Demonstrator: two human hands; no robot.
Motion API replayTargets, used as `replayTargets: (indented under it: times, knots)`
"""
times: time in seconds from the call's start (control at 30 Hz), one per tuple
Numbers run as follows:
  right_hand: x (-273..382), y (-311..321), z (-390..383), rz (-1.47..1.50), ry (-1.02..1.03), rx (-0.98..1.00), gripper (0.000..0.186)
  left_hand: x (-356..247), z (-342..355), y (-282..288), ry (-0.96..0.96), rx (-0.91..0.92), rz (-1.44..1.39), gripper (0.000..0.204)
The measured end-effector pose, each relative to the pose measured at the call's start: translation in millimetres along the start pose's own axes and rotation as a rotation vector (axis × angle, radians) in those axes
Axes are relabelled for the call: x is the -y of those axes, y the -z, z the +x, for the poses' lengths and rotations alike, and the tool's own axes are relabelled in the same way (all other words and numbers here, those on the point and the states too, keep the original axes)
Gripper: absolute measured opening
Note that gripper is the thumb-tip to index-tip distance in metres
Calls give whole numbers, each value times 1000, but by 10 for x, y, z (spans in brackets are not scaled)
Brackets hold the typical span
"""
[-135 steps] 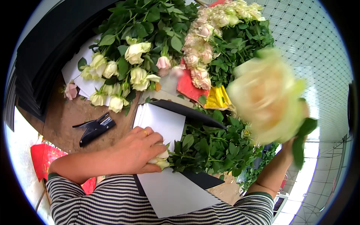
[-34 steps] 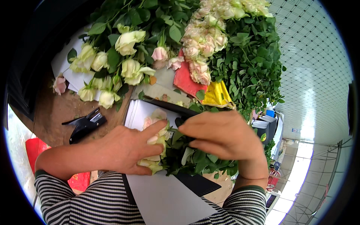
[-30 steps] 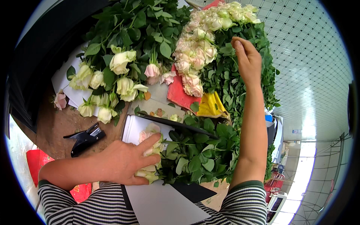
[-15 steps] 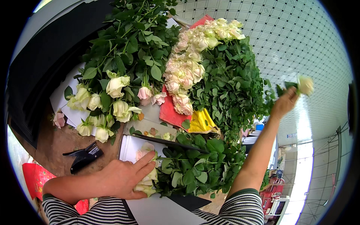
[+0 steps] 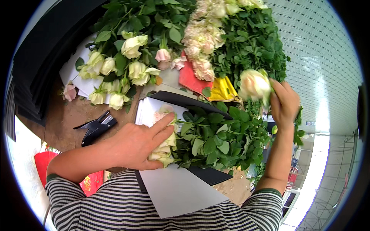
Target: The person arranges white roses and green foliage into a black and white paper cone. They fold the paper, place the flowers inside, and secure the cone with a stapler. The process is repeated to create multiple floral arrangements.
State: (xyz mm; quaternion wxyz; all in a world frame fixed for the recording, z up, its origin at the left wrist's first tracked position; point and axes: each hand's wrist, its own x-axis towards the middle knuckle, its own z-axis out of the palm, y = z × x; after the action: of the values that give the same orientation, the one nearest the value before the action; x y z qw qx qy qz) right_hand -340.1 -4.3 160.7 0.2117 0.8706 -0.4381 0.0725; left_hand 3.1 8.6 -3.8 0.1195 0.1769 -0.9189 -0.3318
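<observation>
My left hand (image 5: 144, 144) lies across a row of cream rose heads (image 5: 166, 145), index finger at the far end and thumb at the near end, holding them together. Their leafy stems (image 5: 216, 142) stretch to the right, on white sheets edged by a black sheet (image 5: 189, 103). Raised to the right, my right hand (image 5: 285, 102) is closed on a single cream-pink rose (image 5: 254, 84), just below its head. The bloom is blurred by motion and points left. Leaves show beyond my wrist, and most of its stem is hidden.
Loose white and pink roses (image 5: 133, 47) lie at the far left. A black stapler (image 5: 96, 125) rests on the brown table (image 5: 61, 127). A large rose pile (image 5: 204, 42) stands behind, by red and yellow wrapping (image 5: 223, 89). A grey sheet (image 5: 181, 192) overhangs the near edge.
My right hand has swung left and nearer with the rose, turning its bloom leftward. My left hand stays on the rose heads. The whole view has shifted a little.
</observation>
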Motion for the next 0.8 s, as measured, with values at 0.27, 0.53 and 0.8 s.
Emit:
replayTargets:
  times: [0.27,0.53,0.8]
  knots:
    - [-26,195,-40,111,-369,26,27,18,25,-19,-5,16,-20,82]
    - [1390,-698,29,785,-170,311,33,32,-65,-73,-29,43,3,80]
    - [1433,-1198,-156,640,-259,212,36,37,-77,-97,-16,10,4,80]
